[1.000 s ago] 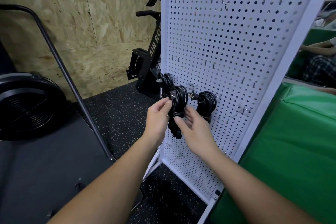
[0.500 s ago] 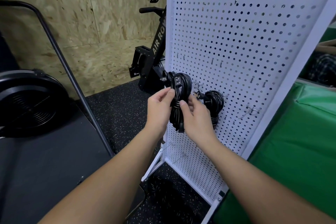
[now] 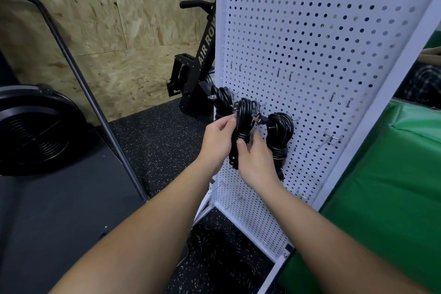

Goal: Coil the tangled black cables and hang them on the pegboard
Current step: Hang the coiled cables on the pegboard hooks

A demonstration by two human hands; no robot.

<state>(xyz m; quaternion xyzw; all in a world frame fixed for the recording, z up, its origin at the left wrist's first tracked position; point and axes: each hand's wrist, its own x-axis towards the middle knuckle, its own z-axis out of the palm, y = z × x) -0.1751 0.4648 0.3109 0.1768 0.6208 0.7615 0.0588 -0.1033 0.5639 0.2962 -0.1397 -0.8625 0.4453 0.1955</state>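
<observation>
A white pegboard [image 3: 310, 59] stands upright ahead of me with small metal hooks. Three coiled black cables are at its lower left. The left coil [image 3: 223, 100] and the right coil [image 3: 280, 133] hang on hooks. Both my hands grip the middle coil [image 3: 244, 114], whose top loop is up at a hook. My left hand [image 3: 216, 139] pinches its left side. My right hand [image 3: 256, 160] holds it around the wrapped middle from the right. A plug sticks out to the right of that coil.
A black exercise machine [image 3: 198, 55] stands behind the pegboard's left edge. A black fan wheel [image 3: 33, 131] and a dark slanted bar [image 3: 83, 83] are at left. Green padding [image 3: 393, 198] lies at right. Bare hooks [image 3: 330, 138] stick out of the pegboard. Dark cable lies on the floor [image 3: 214, 246].
Both hands lifted the middle coil and brought it closer to the board, its top loop now at a hook between the other two coils. The view moved closer.
</observation>
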